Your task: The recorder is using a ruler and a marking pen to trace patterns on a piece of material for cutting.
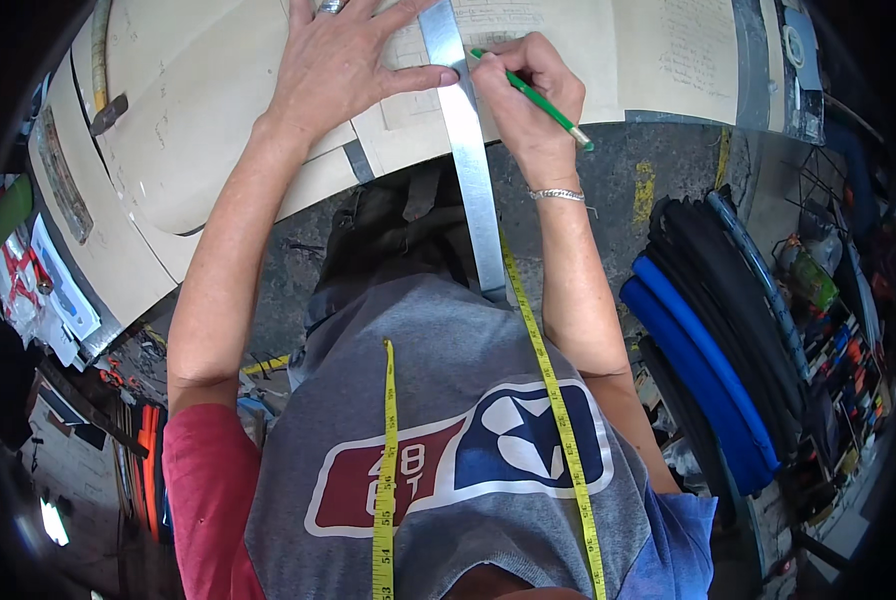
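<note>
My left hand (333, 70) lies flat with fingers spread on the pale sheet, its thumb pressing on the edge of a metal ruler (470, 160). The long ruler runs from the top of the view across the table edge and sticks out toward my body. In my right hand (533, 100) is a green pencil (540, 98), pinched between the fingers. Its tip meets the sheet just right of the ruler. Beneath both hands, the cream paper (558, 30) carries handwriting and drawn lines, partly covered by my left hand.
A hammer (109, 112) lies at the table's left. A worn strip (63, 175) rests nearby. Blue fabric rolls (703, 370) and black rolls (728, 300) stand to the right, below the table. A yellow measuring tape (558, 420) hangs around my neck.
</note>
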Demonstrator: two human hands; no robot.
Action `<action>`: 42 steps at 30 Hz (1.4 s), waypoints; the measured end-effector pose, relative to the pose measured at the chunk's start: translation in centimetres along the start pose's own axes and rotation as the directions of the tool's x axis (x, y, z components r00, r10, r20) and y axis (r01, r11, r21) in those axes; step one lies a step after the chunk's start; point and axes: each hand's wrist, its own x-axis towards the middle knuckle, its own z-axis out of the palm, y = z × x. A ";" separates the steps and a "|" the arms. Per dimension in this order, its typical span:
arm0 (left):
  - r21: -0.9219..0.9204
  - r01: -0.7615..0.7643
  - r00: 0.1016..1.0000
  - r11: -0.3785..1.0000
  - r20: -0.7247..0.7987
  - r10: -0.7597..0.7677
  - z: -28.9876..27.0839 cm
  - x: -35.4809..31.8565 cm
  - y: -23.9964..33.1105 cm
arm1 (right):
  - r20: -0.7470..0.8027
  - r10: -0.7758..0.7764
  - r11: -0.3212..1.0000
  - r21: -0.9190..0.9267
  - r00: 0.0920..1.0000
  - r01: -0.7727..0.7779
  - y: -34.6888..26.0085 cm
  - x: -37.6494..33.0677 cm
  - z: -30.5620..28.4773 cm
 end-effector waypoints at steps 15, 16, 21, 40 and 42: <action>-0.096 0.050 0.995 0.994 0.089 -0.041 0.0 -0.3 -0.7 | -0.043 -0.001 0.999 0.047 0.999 0.003 0.5 -0.2 0.8; -0.102 0.037 0.998 0.994 0.063 -0.030 0.1 -0.4 -0.8 | -0.039 -0.011 1.000 0.015 0.999 0.011 0.2 -0.2 0.9; -0.074 0.048 0.994 0.996 0.105 -0.040 0.0 -0.3 -0.7 | -0.031 -0.023 0.999 -0.023 0.999 0.023 0.0 -0.2 1.0; -0.133 0.033 0.996 0.991 0.087 -0.021 -0.2 -0.7 -1.3 | -0.087 0.065 0.988 0.146 0.994 -0.051 1.0 -0.1 1.0; -0.136 0.029 0.996 0.990 0.083 -0.018 -0.1 -0.7 -1.4 | -0.090 0.064 0.983 0.178 0.994 -0.047 0.9 -0.1 1.1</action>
